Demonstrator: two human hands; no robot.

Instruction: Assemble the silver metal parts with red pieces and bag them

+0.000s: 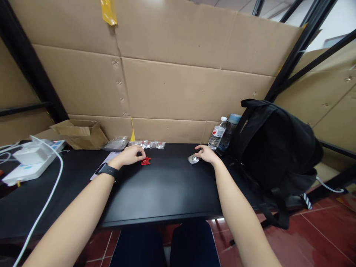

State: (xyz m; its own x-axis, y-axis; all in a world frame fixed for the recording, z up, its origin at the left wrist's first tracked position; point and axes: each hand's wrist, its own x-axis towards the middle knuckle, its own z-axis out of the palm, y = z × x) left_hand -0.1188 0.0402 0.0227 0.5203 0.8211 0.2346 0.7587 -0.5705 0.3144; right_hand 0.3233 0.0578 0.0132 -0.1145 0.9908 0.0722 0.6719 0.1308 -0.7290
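Observation:
My left hand (132, 155), with a dark watch on its wrist, bends its fingers down at a small pile of red pieces (145, 161) on the black table. Its fingertips are drawn together at the pile's left edge; whether a piece is between them is too small to see. Over at the right, a small round silver metal dish-like piece (193, 159) lies on the tabletop. The curled fingers of my right hand (206, 152) come together at its upper right edge, and what they pinch, if anything, cannot be made out.
Small clear packets (150, 144) line the table's back, beside a brown paper bag (80, 134). A phone-like flat item (107, 163) lies under my left wrist. White power strip (30, 167) and cable at left; water bottle (217, 135), blue-capped bottle (228, 133) and black backpack (275, 148) at right.

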